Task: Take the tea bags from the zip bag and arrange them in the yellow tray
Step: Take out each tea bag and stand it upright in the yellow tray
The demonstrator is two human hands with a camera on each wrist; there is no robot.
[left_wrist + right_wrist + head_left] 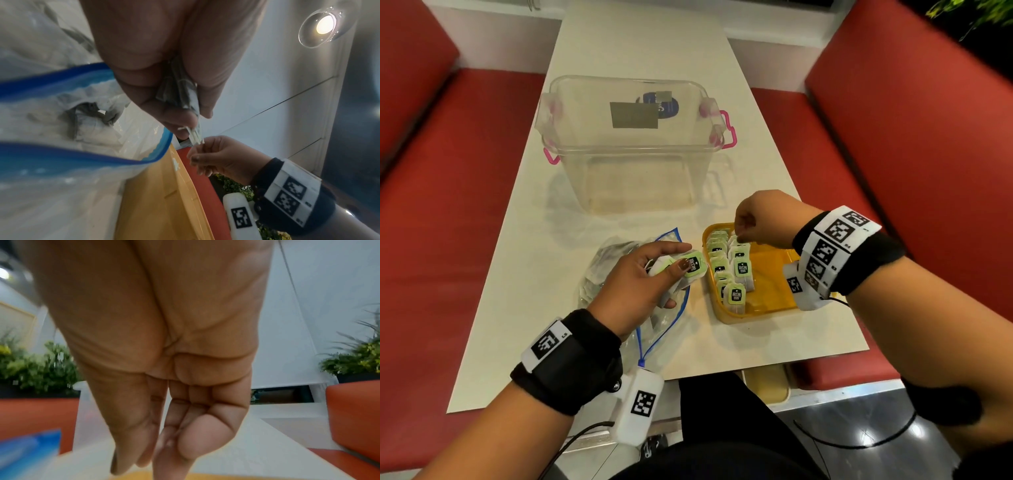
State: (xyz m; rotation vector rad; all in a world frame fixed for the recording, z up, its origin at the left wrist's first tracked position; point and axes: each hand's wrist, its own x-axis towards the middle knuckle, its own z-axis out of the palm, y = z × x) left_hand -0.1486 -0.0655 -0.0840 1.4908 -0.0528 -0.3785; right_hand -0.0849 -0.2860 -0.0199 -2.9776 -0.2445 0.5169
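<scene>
My left hand (681, 256) grips a bunch of tea bags (695, 265) with green tags, just above the clear zip bag (664, 322) with its blue zip. The left wrist view shows the same bunch (180, 91) pressed in the palm, and the zip bag's (61, 113) mouth gaping. To the right, the yellow tray (774, 270) holds two rows of standing tea bags (722, 263) along its left side. My right hand (743, 233) hovers over the tray's far end, fingers curled and tips together. Nothing shows between those fingers (185, 434).
A large clear plastic box (626, 144) with pink latches stands on the white table (517, 308) behind the tray and bag. Red benches (448, 205) run along both sides. The table's near edge (619, 387) lies just under my left wrist.
</scene>
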